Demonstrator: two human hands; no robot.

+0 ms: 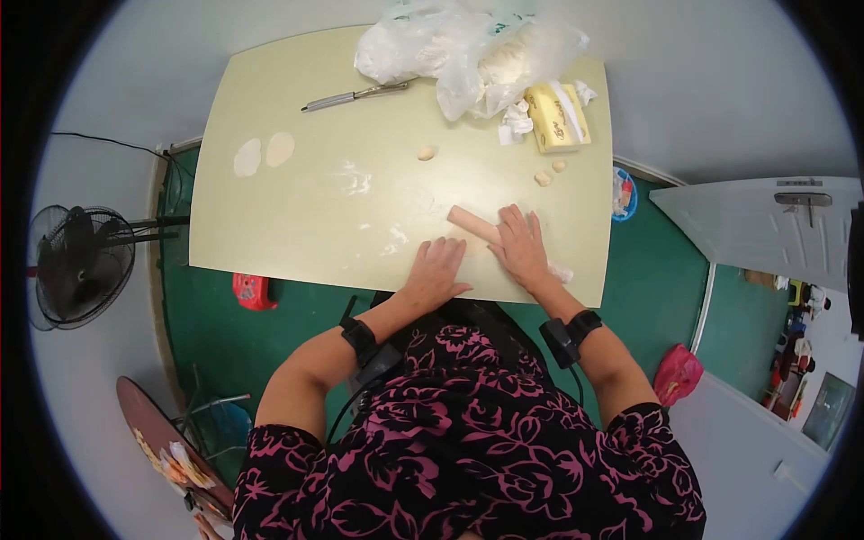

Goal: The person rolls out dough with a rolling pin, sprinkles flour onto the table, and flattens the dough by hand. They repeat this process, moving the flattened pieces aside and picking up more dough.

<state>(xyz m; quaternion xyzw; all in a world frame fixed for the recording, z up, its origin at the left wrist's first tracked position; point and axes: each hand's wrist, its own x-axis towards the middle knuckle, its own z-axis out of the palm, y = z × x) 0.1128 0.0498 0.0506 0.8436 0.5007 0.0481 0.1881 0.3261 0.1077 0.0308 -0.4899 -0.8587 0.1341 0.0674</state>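
Right hand [522,245]: palm down over rolling pin [470,221], grip unclear
Left hand [438,267]: unclenched, fingers extended, pin at one o'clock

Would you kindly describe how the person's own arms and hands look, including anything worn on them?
The left hand and right hand wear no gloves. Each forearm has a black strap with a boxy black device and a thin dark cable. The short black sleeves carry a pink flower pattern.
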